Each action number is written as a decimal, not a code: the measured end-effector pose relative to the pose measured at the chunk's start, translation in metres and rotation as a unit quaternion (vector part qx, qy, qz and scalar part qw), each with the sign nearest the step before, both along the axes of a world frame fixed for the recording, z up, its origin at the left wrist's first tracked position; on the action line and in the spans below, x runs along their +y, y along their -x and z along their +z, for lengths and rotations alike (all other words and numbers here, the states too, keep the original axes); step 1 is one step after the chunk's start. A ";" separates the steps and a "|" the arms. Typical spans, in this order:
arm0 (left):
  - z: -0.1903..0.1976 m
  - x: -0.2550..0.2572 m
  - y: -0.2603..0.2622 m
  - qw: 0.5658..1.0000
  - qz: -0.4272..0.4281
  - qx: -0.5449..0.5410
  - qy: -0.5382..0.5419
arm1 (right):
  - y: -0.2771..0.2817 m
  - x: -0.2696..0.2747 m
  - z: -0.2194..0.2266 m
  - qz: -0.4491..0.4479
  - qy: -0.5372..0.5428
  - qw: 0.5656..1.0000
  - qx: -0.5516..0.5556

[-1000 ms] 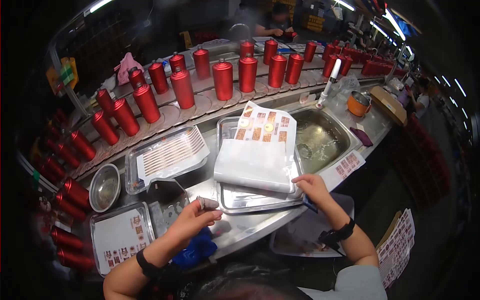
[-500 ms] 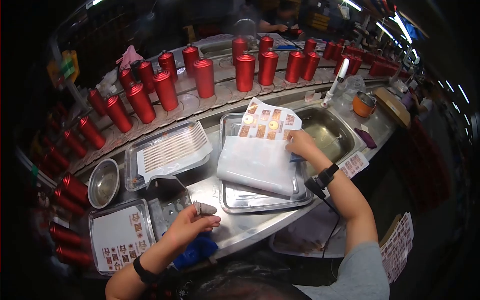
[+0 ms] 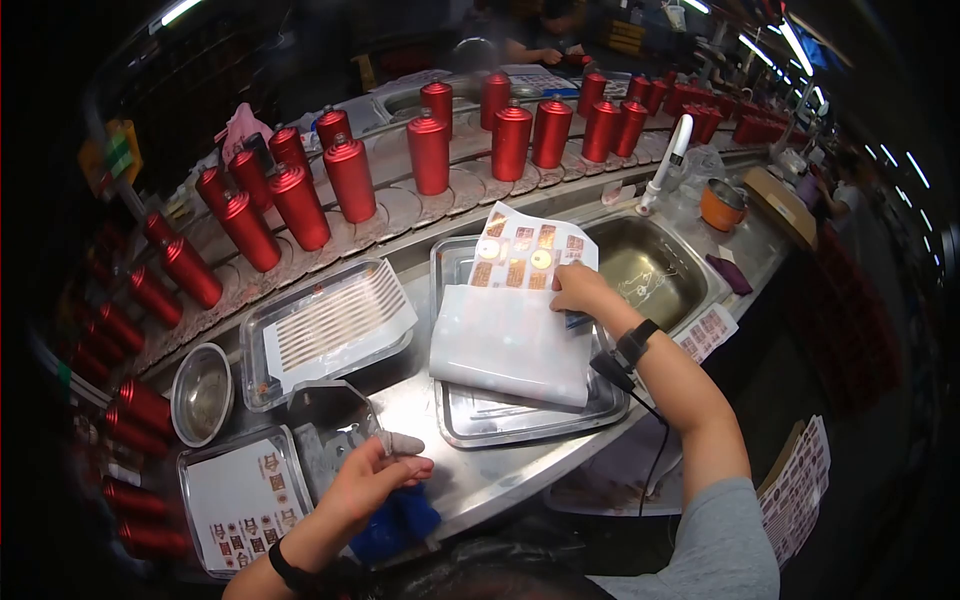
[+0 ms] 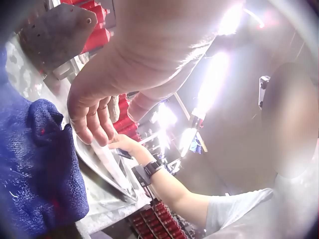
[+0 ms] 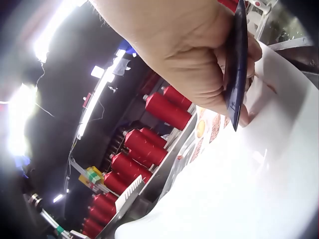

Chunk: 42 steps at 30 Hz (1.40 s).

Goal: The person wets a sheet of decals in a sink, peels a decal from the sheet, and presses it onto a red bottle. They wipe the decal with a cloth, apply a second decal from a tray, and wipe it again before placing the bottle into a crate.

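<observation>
My right hand pinches the edge of a white sheet where it folds over its printed part, which carries brown and gold labels. A thin dark-blue flat piece, like a scraper blade, is also held in that hand. The sheet rests over a clear shallow tray. My left hand hovers above the steel counter's front with fingers loosely bent and nothing held. One of its fingers wears a grey cover. A blue cloth lies below it.
Red bottles stand along a conveyor behind the counter. A tray with a striped sheet, a metal bowl and another tray of labels are on the left. At right are a water-filled sink and an orange pot.
My right hand has moved from the sheet's lower right corner up to its fold. The left hand has dropped slightly. On the conveyor, the bottles have shifted rightward.
</observation>
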State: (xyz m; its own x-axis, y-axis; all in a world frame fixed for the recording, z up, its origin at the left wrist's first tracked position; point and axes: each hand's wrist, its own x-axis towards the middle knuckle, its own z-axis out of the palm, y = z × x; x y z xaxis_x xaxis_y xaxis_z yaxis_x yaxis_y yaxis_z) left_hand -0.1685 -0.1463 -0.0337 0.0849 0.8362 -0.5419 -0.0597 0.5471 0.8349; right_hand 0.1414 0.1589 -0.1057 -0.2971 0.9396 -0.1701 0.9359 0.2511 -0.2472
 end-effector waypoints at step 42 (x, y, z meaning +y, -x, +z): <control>-0.009 -0.042 -0.015 0.950 0.183 -0.243 0.066 | -0.035 -0.152 0.047 -0.006 -0.030 0.941 0.338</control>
